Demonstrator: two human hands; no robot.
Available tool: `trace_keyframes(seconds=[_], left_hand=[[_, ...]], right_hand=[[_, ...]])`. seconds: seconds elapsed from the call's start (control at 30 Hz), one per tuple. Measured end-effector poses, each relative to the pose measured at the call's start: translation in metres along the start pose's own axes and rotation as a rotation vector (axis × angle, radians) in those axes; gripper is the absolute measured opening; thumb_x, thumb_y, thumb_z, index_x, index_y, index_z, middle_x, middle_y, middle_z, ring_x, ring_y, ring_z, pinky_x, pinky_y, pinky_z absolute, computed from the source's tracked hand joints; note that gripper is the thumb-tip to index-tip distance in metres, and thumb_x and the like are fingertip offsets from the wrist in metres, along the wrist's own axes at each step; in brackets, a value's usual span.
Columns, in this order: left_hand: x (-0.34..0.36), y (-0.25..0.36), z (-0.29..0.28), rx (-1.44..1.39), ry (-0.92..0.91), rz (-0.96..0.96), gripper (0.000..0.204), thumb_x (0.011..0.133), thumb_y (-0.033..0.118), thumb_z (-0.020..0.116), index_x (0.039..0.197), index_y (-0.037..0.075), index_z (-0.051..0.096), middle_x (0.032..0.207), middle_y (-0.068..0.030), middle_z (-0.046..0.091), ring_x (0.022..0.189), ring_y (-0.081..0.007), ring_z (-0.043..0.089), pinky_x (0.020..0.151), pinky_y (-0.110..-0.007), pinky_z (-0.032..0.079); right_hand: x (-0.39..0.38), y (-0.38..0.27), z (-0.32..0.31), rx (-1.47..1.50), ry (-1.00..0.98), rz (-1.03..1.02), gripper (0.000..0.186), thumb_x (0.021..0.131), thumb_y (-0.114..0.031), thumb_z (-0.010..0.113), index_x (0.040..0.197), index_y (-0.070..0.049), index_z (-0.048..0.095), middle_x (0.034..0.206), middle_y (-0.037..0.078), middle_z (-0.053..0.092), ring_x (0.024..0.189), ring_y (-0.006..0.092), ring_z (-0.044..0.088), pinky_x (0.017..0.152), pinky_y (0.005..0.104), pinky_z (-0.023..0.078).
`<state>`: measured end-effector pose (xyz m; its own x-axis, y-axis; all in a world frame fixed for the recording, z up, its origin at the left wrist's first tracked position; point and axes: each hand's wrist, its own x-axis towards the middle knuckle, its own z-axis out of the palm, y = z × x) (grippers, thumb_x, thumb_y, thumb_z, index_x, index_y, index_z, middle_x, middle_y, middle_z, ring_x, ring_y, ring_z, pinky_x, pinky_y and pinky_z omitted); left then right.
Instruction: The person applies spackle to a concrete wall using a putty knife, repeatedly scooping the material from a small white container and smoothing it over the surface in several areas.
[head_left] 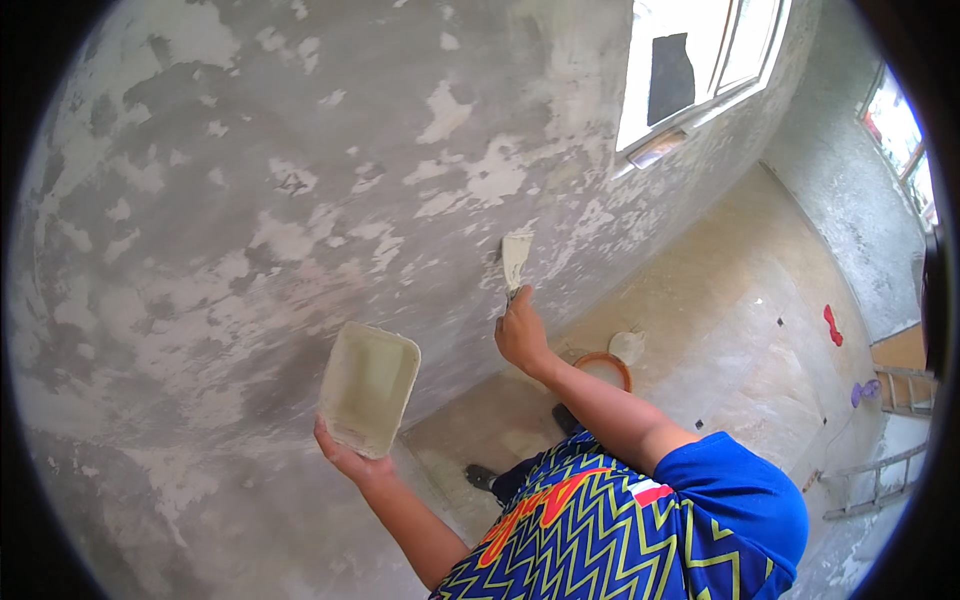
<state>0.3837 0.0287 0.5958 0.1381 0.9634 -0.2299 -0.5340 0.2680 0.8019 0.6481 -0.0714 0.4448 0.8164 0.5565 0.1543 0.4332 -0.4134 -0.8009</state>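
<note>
My left hand [349, 455] grips a pale rectangular plastic tray [368, 385] by its lower end, with whitish material coating its inside. My right hand [520, 330] is closed on the handle of a putty knife [516, 258], whose blade is smeared with pale paste and lies at or close against the patchy grey-and-white plastered wall [330, 180].
A window [720, 50] is set high in the wall. On the tiled floor [730, 310] below are a round orange-rimmed container [605, 372] near my feet, a red item [832, 325] and a purple one [864, 392]. Ladders [905, 392] stand at the far right, below a second window [890, 130].
</note>
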Motion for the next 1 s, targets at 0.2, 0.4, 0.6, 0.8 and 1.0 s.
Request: trace_keyframes(seconds=[0.2,0.4,0.6,0.8,1.0], left_hand=[[-0.007,-0.030,0.049,-0.021,-0.150,-0.074,0.053,0.100,0.041,0.055,0.138,0.003,0.057,0.134,-0.0107,0.062,0.121,-0.0277,0.061,0.101,-0.044,0.051],[-0.024,-0.063,0.080,-0.019,-0.248,-0.181,0.053,0.102,0.043,0.055,0.137,0.004,0.057,0.135,-0.0101,0.062,0.123,-0.0269,0.060,0.102,-0.043,0.051],[-0.051,-0.059,0.088,0.059,-0.231,-0.151,0.055,0.103,0.045,0.052,0.139,0.003,0.056,0.135,-0.0107,0.062,0.124,-0.0279,0.060,0.103,-0.044,0.051],[-0.059,-0.041,0.052,0.032,-0.192,-0.070,0.057,0.102,0.045,0.053,0.141,0.002,0.056,0.136,-0.0115,0.063,0.122,-0.0286,0.062,0.102,-0.044,0.051],[-0.076,-0.027,0.041,0.061,-0.036,0.025,0.058,0.100,0.046,0.055,0.139,0.003,0.057,0.134,-0.0108,0.064,0.121,-0.0277,0.062,0.101,-0.043,0.052]], right_hand=[[-0.015,0.029,-0.067,-0.036,-0.021,0.037,0.043,0.090,-0.007,0.061,0.122,0.006,0.037,0.090,0.033,0.064,0.085,0.0539,0.063,0.074,0.0594,0.050],[-0.001,0.035,-0.130,0.162,0.074,-0.065,0.029,0.094,-0.024,0.071,0.096,0.001,0.057,0.072,0.020,0.061,0.066,0.0426,0.056,0.062,0.0486,0.046],[0.028,0.020,-0.160,0.364,-0.167,-0.063,0.042,0.096,-0.034,0.074,0.075,0.002,0.066,0.063,0.011,0.058,0.057,0.0221,0.047,0.057,0.0378,0.043],[0.052,-0.010,-0.157,0.562,-0.327,-0.067,0.036,0.099,-0.029,0.070,0.081,0.002,0.066,0.062,0.002,0.052,0.061,0.0125,0.043,0.056,0.0340,0.040],[0.098,0.004,-0.120,0.501,-0.223,-0.083,0.039,0.100,-0.027,0.067,0.079,0.006,0.060,0.061,0.013,0.046,0.059,0.0200,0.039,0.056,0.0392,0.037]])
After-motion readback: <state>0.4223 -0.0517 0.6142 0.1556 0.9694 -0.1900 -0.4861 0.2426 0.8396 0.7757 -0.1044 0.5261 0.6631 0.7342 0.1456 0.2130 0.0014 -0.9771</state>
